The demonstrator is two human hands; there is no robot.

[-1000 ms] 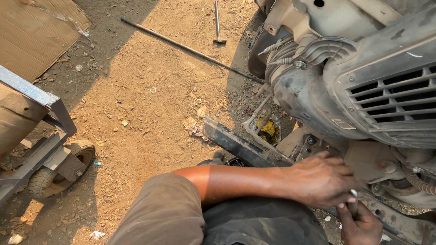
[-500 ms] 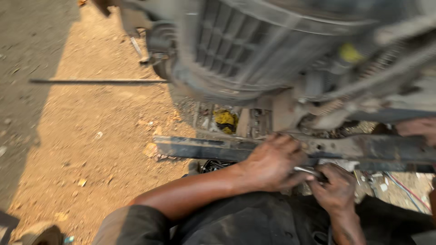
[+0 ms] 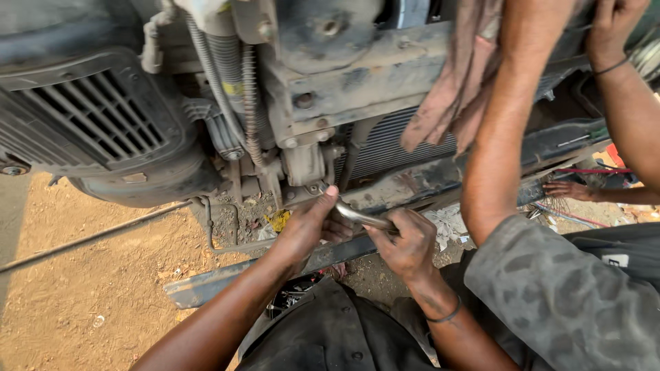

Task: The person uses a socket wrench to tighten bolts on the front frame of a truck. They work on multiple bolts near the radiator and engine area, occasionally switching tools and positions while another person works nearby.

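A dusty engine block [image 3: 330,82] with a grey finned cover [image 3: 103,130] hangs over the ground. My left hand [image 3: 309,230] holds the head end of a shiny metal wrench [image 3: 362,218], thumb pressed near a bolt under a small bracket [image 3: 302,165]. My right hand [image 3: 410,246] is closed round the wrench's handle end, just right of the left hand. A black band sits on my right wrist.
A second person's arms [image 3: 502,137] reach up to the engine at the right, beside a brown rag [image 3: 454,89]. Another hand [image 3: 569,189] rests low at far right. A long metal bar [image 3: 227,278] and a thin rod [image 3: 89,237] lie on the sandy dirt.
The view has swung right and closer under the engine. Both my hands have come up from the bar to the bracket bolt, with the wrench now held between them.
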